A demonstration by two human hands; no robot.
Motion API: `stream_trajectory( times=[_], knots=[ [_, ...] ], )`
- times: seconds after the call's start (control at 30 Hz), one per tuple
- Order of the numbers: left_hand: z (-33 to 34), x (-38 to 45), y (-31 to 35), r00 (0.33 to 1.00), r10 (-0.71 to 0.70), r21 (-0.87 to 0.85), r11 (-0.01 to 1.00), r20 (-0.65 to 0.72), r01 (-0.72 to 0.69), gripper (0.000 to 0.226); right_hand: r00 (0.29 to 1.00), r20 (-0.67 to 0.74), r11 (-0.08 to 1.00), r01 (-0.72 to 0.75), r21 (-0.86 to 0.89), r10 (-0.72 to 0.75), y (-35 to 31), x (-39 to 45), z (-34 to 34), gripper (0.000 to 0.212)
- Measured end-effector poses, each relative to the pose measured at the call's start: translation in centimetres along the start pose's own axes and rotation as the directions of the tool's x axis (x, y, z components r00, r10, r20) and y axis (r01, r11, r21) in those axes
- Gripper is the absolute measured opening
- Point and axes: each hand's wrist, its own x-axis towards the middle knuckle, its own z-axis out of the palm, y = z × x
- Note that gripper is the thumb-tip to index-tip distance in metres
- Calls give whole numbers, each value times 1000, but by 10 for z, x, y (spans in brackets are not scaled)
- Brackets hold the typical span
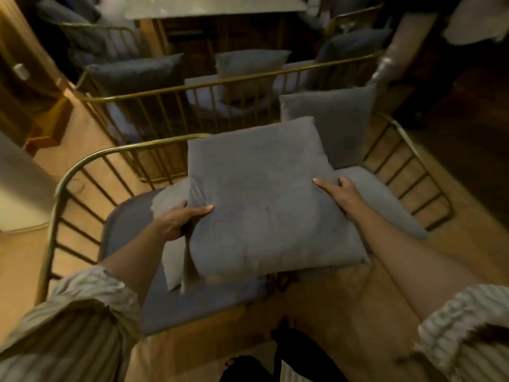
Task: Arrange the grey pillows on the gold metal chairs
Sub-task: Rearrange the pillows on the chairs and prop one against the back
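A large grey pillow (261, 199) is held flat above the seat of the nearest gold metal chair (80, 172). My left hand (180, 219) grips its left edge, thumb on top. My right hand (340, 195) grips its right edge. Under it lies a lighter grey pillow (385, 205) on the blue-grey seat cushion (126, 230). Another grey pillow (330, 117) leans upright against the chair's back right corner.
A second gold chair (220, 81) stands just behind, holding grey pillows (137, 73) and a white one. More chairs with pillows and a pale table top (214, 6) lie further back. Wooden floor (344, 299) surrounds the chair; a pale object sits at the left edge.
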Motion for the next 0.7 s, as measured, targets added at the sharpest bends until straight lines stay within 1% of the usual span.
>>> stream_trajectory(
  times=[0.07, 0.1, 0.13, 0.2, 0.23, 0.27, 0.33, 0.43, 0.5, 0.53, 0.57, 0.6, 0.67, 0.7],
  knots=[
    [41, 25, 10, 994, -33, 41, 999, 100, 29, 129, 998, -54, 999, -46, -14, 45, 8, 10, -37, 80],
    [63, 29, 16, 991, -48, 45, 998, 123, 43, 127, 996, -67, 998, -64, -20, 63, 11, 13, -52, 85],
    [90, 36, 22, 989, -60, 36, 998, 137, 55, 122, 994, -80, 997, -76, -29, 73, 14, 17, -68, 92],
    [134, 56, 29, 989, -57, 12, 998, 135, 56, 107, 988, -108, 992, -115, -45, 109, 22, 32, -98, 114],
    [154, 68, 31, 990, -50, 0, 999, 134, 51, 102, 981, -137, 988, -145, -48, 137, 28, 40, -113, 121],
    [170, 79, 31, 990, -50, -10, 999, 135, 52, 100, 975, -163, 986, -158, -48, 148, 34, 49, -125, 122],
    [201, 102, 35, 986, -47, -20, 999, 159, 51, 97, 957, -237, 982, -184, -46, 168, 42, 64, -148, 119],
    [242, 125, 43, 986, -26, -52, 998, 167, 35, 73, 933, -305, 975, -216, -53, 190, 54, 92, -175, 113],
    [266, 145, 47, 986, -24, -59, 998, 163, 34, 76, 933, -303, 973, -221, -62, 192, 65, 120, -193, 105],
    [276, 154, 48, 987, -24, -62, 997, 160, 35, 82, 935, -301, 974, -217, -68, 187, 67, 131, -199, 104],
    [285, 165, 47, 989, -25, -68, 997, 148, 36, 94, 935, -293, 970, -231, -72, 201, 69, 144, -204, 103],
    [292, 174, 46, 991, -28, -74, 997, 131, 38, 101, 945, -266, 973, -218, -80, 190, 71, 155, -206, 100],
    [310, 191, 41, 998, -31, -78, 996, 51, 35, 96, 966, -176, 970, -212, -119, 189, 71, 176, -200, 95],
    [321, 195, 38, 999, -39, -68, 997, 20, 40, 93, 971, -103, 961, -229, -157, 215, 70, 184, -193, 100]
  ],
)
